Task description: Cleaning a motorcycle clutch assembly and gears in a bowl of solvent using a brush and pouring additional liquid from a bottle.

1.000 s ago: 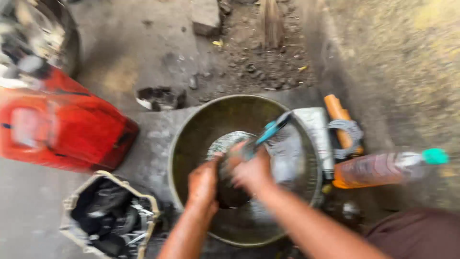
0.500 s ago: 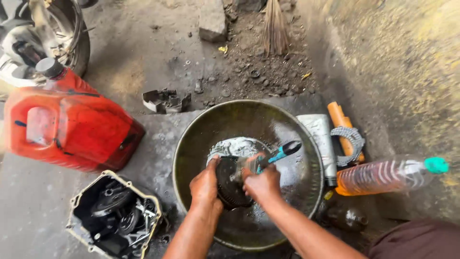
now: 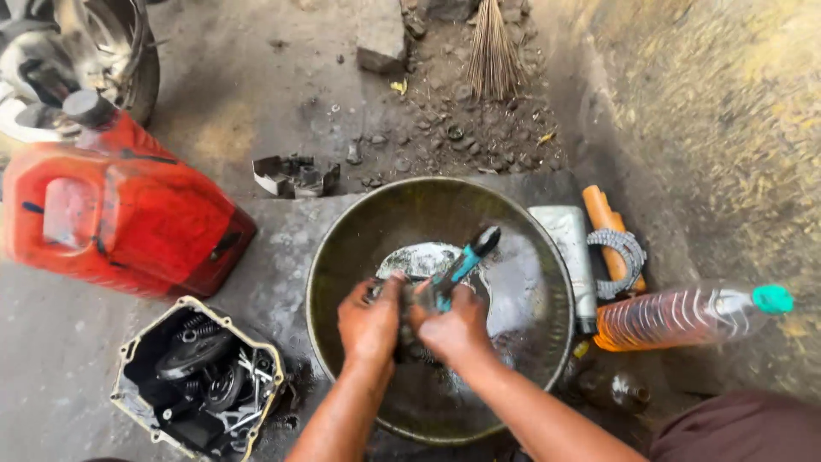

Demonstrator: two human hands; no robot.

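- Left hand (image 3: 369,318) clamps a dark round metal part (image 3: 402,318) over the wide basin (image 3: 342,248).
- Right hand (image 3: 453,329) grips a blue-handled brush (image 3: 462,263), handle slanting up-right, head against the part between both grips.

This looks like a roadside motorcycle repair spot, set on a dirty, oil-stained concrete floor (image 3: 77,359). A motorcycle's wheel and chromed metal parts (image 3: 77,51) show at the top left. Beside them stands a large red plastic jerrycan (image 3: 128,214). An open engine cover full of greasy gears and bolts (image 3: 201,376) lies near a wide metal washing basin (image 3: 342,248), probably holding solvent.
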